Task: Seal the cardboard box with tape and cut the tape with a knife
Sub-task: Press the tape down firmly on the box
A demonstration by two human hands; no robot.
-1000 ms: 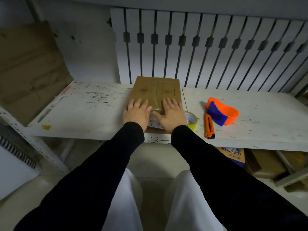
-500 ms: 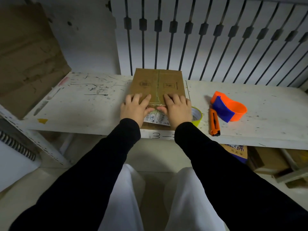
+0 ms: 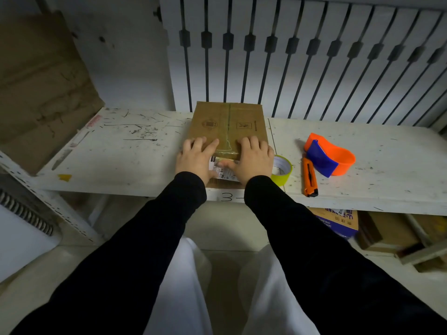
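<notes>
Both hands, left (image 3: 197, 157) and right (image 3: 252, 158), lie flat and empty on the box (image 3: 228, 124); press the tape (image 3: 227, 151) outward toward 12 o'clock, squeezing out bubbles.

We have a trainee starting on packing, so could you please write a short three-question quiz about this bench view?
1. True or false: both hands lie flat on the cardboard box.
2. Which lies nearest the right hand? A) utility knife B) tape roll C) orange and blue tape dispenser
3. Fill in: the tape strip runs along the box's ____ seam.

Key:
1. True: the left hand and the right hand press its near end, fingers spread.
2. B
3. Centre
</notes>
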